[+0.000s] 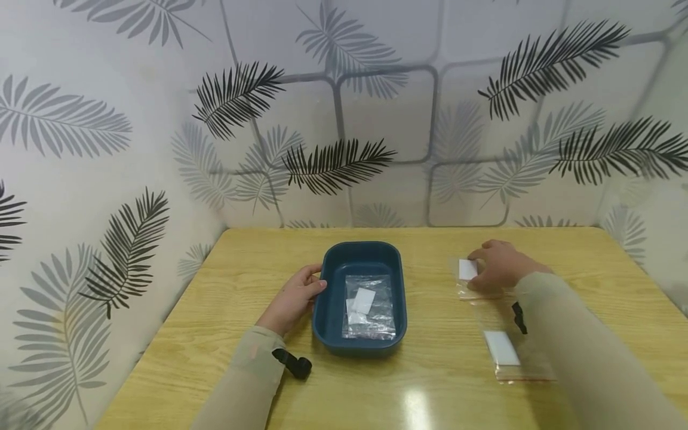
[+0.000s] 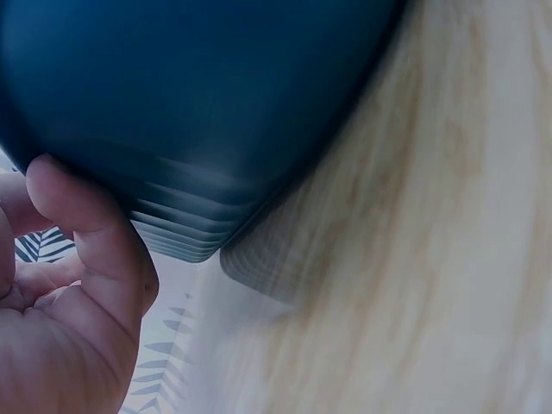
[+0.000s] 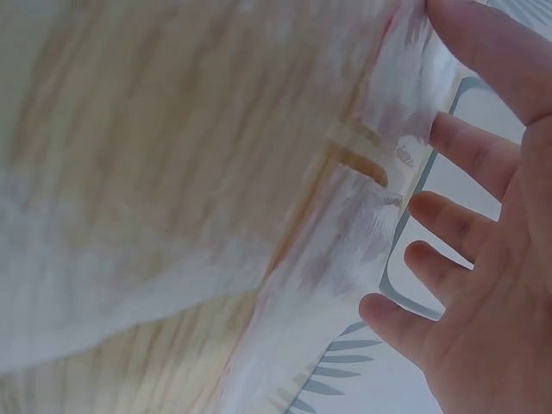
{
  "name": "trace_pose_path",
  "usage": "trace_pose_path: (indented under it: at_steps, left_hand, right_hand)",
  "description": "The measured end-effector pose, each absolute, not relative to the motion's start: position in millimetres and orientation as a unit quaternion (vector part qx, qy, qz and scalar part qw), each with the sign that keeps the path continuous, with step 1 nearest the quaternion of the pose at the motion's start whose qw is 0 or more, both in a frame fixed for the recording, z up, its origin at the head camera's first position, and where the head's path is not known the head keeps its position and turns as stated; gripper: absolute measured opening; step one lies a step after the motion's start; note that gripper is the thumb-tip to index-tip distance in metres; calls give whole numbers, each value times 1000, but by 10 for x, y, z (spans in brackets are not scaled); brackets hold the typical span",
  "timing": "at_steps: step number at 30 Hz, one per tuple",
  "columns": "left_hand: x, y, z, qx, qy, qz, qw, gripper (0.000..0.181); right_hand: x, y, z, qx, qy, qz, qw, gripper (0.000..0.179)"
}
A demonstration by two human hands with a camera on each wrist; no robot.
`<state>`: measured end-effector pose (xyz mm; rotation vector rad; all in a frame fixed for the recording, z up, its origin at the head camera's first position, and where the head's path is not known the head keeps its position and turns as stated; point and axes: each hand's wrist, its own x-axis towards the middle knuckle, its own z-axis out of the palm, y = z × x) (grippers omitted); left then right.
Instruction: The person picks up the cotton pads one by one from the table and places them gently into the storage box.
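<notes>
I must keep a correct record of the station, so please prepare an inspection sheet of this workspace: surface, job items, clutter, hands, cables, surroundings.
Surface: wood-grain table, shiny toward the viewer.
Job items: blue tray holding clear bagging with white pieces; to its right, an upper bag and a lower bag, white showing inside each.
Clutter: nothing seen.
Left hand: touches the tray's left side.
Right hand: fingers touch the upper bag.
Cables: nothing seen; black strap at the left wrist.
Surroundings: leaf-patterned wall.
</notes>
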<state>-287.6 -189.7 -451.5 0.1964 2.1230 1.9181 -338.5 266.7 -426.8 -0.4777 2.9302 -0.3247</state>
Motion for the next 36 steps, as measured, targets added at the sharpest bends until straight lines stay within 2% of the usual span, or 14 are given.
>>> trace_pose_path:
  at_steps: [14,31,36]
  left_hand:
    - [-2849,-1914,-4504,66,737,657,141,48]
    - [-2860,-1897,-4537,72,737,658,136,46]
    - [-2863,-1892,-4516,70,742,655,127,47]
  right_hand:
    - [-3440,2642,-4367,-185,978,-93,40,55]
    - [-3405,2615,-4290,-171,980,-92,49,55]
    - [-3405,2569,-4217,-192,977,-83,32,55]
